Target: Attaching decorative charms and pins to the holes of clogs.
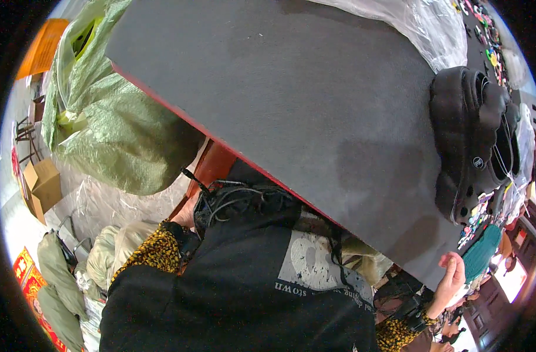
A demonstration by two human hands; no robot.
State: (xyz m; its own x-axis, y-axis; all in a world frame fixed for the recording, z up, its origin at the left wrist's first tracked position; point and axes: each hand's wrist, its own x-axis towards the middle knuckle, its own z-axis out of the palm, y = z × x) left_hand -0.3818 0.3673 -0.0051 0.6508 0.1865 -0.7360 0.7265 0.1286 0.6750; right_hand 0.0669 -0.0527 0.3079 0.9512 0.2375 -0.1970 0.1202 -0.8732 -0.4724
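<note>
The right hand (pixel 451 276), fingers loosely open, touches the grey worktop (pixel 291 100) edge; the nearby black foam clogs (pixel 470 141) look light and soft. I cannot tell the left hand's state.

Left hand (pixel 186 216), lower left of centre: mostly hidden behind the table (pixel 291 105) edge and a bundle of black cables (pixel 232 199); grip cannot be told. Right hand (pixel 451 276), lower right: fingers partly cut by the table corner. Small coloured pieces (pixel 482 23), upper right: too small to identify. Black clogs (pixel 464 141), right: far ends covered by clear plastic.
</note>
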